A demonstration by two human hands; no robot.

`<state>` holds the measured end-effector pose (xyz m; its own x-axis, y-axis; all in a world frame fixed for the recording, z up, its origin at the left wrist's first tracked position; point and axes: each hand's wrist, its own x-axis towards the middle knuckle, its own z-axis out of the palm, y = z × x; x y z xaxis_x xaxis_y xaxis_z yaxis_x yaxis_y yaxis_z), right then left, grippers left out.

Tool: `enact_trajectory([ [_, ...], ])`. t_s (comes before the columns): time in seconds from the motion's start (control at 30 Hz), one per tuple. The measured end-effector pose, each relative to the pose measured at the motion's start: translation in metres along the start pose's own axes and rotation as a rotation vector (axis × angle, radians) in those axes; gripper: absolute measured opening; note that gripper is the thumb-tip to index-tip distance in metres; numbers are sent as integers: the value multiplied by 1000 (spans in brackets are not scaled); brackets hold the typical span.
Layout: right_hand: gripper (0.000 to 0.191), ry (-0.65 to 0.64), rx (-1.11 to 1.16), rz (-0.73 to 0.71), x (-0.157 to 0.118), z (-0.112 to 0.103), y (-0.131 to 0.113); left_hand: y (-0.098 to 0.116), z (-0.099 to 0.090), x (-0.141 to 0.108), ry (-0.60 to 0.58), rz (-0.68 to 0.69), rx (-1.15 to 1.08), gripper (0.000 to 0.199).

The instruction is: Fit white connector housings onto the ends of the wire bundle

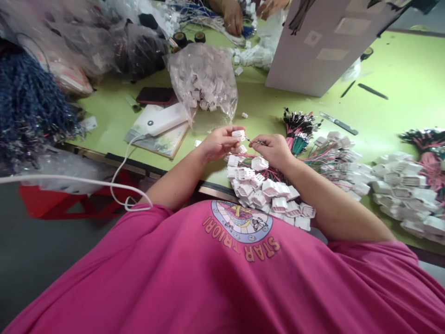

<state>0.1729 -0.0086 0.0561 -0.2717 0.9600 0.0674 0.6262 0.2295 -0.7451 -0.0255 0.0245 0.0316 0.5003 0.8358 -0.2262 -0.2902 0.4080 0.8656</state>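
Note:
My left hand pinches a small white connector housing between thumb and fingers. Just to its right, my right hand is closed on thin wires with dark metal ends, whose tips point at the housing. Below both hands lies a heap of white connectors with pink and dark wires, hanging over the table's near edge. A bundle of wires with black tips lies beyond my right hand. A clear bag of white housings rests beyond my left hand.
On the green table are a phone, a white power bank with a cable, a knife and more connector bundles. A grey box stands at the back. Another person's hand works at the far side.

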Motion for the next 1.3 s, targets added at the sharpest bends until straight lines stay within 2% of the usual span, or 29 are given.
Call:
enact_trajectory([
  [0.23, 26, 0, -86, 18, 0, 1, 2, -1, 1, 2, 89, -2, 62, 25],
  [0.43, 26, -63, -191, 23, -1, 2, -3, -3, 0, 3, 5, 31, 64, 26],
  [0.5, 25, -82, -227, 43, -2, 2, -5, -4, 0, 3, 15, 57, 57, 25],
  [0.6, 25, -103, -270, 53, -1, 1, -7, -2, 0, 1, 52, 40, 83, 30],
  [0.73, 27, -119, -325, 64, -1, 0, -9, 2, -3, -2, -7, -3, 170, 47],
  [0.87, 26, -136, -366, 70, 0, 0, -10, 1, -7, -3, 9, 50, 240, 58],
  [1.03, 27, -127, -244, 86, 2, 2, -8, -2, -7, -1, 16, 63, 325, 54],
  [1.3, 26, -67, -47, 128, 4, 4, -3, -7, 3, 2, 99, 65, 252, 57],
])
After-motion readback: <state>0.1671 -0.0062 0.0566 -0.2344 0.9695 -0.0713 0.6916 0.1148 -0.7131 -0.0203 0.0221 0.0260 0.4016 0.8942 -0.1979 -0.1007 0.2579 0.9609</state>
